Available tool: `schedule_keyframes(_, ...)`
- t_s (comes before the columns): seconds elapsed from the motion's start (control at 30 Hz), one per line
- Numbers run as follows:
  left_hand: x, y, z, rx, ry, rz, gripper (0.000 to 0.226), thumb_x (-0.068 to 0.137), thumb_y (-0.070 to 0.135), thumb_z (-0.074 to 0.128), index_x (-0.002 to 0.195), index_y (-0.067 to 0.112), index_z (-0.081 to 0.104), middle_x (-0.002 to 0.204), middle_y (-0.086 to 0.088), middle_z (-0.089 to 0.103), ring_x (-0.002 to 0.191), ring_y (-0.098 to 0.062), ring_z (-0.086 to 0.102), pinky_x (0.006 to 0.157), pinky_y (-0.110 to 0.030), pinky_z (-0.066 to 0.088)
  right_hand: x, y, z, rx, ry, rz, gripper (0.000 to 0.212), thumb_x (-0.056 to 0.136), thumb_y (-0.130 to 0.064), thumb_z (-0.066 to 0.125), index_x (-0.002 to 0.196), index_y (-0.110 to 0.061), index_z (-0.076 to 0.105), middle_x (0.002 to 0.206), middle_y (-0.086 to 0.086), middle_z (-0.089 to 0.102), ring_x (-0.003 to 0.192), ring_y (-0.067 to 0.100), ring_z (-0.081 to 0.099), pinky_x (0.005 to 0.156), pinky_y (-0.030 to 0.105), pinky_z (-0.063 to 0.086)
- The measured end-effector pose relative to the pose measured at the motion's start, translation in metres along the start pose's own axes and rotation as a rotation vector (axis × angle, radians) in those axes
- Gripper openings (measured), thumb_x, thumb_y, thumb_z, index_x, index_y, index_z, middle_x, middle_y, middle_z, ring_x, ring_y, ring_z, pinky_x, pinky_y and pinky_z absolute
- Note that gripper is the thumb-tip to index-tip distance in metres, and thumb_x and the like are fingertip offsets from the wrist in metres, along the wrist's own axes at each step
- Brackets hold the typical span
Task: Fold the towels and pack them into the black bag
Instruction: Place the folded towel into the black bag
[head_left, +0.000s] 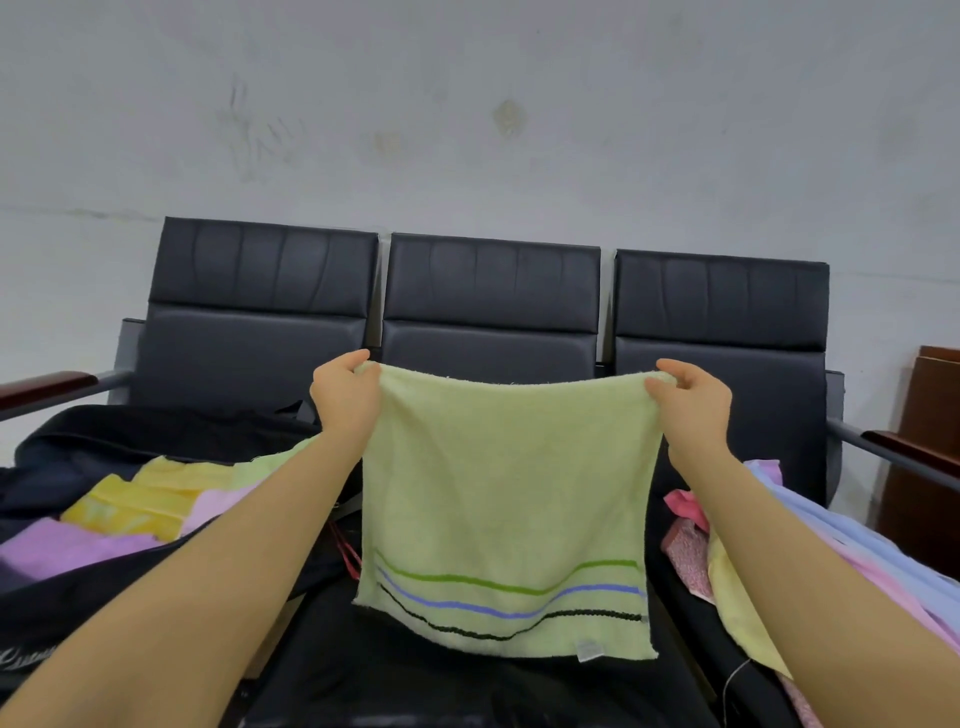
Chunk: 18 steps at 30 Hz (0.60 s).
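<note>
A pale green towel (506, 483) with green, blue and black stripes near its bottom hem hangs in the air above the middle seat. My left hand (345, 392) pinches its top left corner and my right hand (691, 400) pinches its top right corner, so it hangs spread flat. The black bag (104, 441) lies open on the left seat. Inside it lie folded yellow, pink and purple towels (140, 506).
A black three-seat bench (491, 291) stands against a grey wall, with wooden armrests (47, 387) at both ends. A heap of loose pink, blue and yellow towels (852, 545) lies on the right seat. A brown wooden cabinet (930, 415) stands at far right.
</note>
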<state>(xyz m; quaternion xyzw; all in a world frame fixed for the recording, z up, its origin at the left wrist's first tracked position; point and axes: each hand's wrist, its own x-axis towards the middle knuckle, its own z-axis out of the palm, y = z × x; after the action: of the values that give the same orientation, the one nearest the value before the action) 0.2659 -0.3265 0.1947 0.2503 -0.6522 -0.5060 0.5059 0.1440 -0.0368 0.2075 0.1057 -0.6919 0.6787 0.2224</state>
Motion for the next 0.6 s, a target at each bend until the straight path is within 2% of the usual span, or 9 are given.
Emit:
schedule_keyframes(0.07,0.003,0.002,-0.003,0.156,-0.044,0.084,0.035,0.09,0.006,0.05,0.123,0.006,0.062,0.12,-0.007,0.063,0.101,-0.025,0.058,0.082,-0.028,0.042,-0.002,-0.003,-0.003,-0.108,-0.016,-0.06,0.034,0.088,-0.005,0.058,0.122,-0.009,0.063,0.111,-0.001,0.059,0.101,0.017,0.055,0.09,0.031,0.046)
schedule_keyframes(0.13,0.004,-0.001,-0.007,0.265,-0.087,0.153,0.02,0.091,0.006,0.05,0.102,0.007,0.066,0.096,-0.005,0.062,0.093,-0.028,0.054,0.081,-0.03,0.041,-0.003,-0.003,-0.005,-0.175,-0.008,-0.084,0.027,0.09,-0.006,0.056,0.115,-0.007,0.065,0.103,0.001,0.059,0.093,0.017,0.054,0.077,0.028,0.043)
schedule_keyframes(0.17,0.004,-0.002,-0.008,0.311,-0.101,0.174,0.018,0.091,0.007,0.049,0.094,0.009,0.067,0.09,-0.005,0.06,0.091,-0.029,0.054,0.081,-0.032,0.042,-0.004,-0.003,-0.005,-0.198,0.002,-0.093,0.022,0.091,-0.007,0.056,0.109,-0.006,0.067,0.1,0.003,0.06,0.089,0.018,0.054,0.072,0.025,0.04)
schedule_keyframes(0.23,0.003,-0.005,-0.012,0.417,-0.117,0.203,0.018,0.091,0.011,0.05,0.084,0.011,0.066,0.095,-0.011,0.064,0.09,-0.034,0.058,0.085,-0.041,0.047,-0.005,0.0,-0.005,-0.257,0.021,-0.104,0.014,0.091,-0.011,0.056,0.098,-0.008,0.068,0.102,0.007,0.06,0.083,0.02,0.054,0.064,0.025,0.037)
schedule_keyframes(0.33,-0.002,-0.011,-0.017,0.566,-0.114,0.239,0.019,0.095,0.022,0.051,0.087,0.009,0.061,0.103,-0.006,0.057,0.087,-0.033,0.057,0.086,-0.041,0.045,-0.012,0.006,-0.005,-0.439,0.021,-0.105,0.012,0.093,-0.018,0.053,0.093,-0.015,0.065,0.106,0.007,0.049,0.077,0.025,0.053,0.065,0.03,0.037)
schedule_keyframes(0.4,-0.005,-0.015,-0.019,0.6,-0.11,0.242,0.023,0.097,0.027,0.049,0.092,0.007,0.058,0.106,-0.004,0.049,0.085,-0.031,0.055,0.077,-0.038,0.043,-0.018,0.011,-0.004,-0.489,-0.007,-0.082,0.013,0.095,-0.017,0.047,0.092,-0.017,0.061,0.097,0.007,0.053,0.075,0.029,0.056,0.064,0.032,0.04)
schedule_keyframes(0.5,-0.008,-0.015,-0.02,0.544,-0.094,0.174,0.022,0.097,0.03,0.048,0.095,0.01,0.054,0.097,-0.002,0.053,0.082,-0.025,0.052,0.07,-0.034,0.038,-0.026,0.011,-0.002,-0.359,-0.002,-0.043,0.014,0.095,-0.014,0.044,0.09,-0.016,0.057,0.08,0.006,0.057,0.064,0.03,0.064,0.058,0.032,0.044)
schedule_keyframes(0.6,-0.006,-0.007,-0.019,0.353,-0.044,0.078,0.021,0.094,0.031,0.052,0.096,0.011,0.057,0.091,-0.001,0.058,0.086,-0.023,0.052,0.071,-0.034,0.04,-0.027,0.0,-0.004,-0.193,0.05,-0.079,0.015,0.095,-0.009,0.046,0.089,-0.013,0.059,0.077,0.004,0.057,0.056,0.021,0.063,0.049,0.027,0.041)
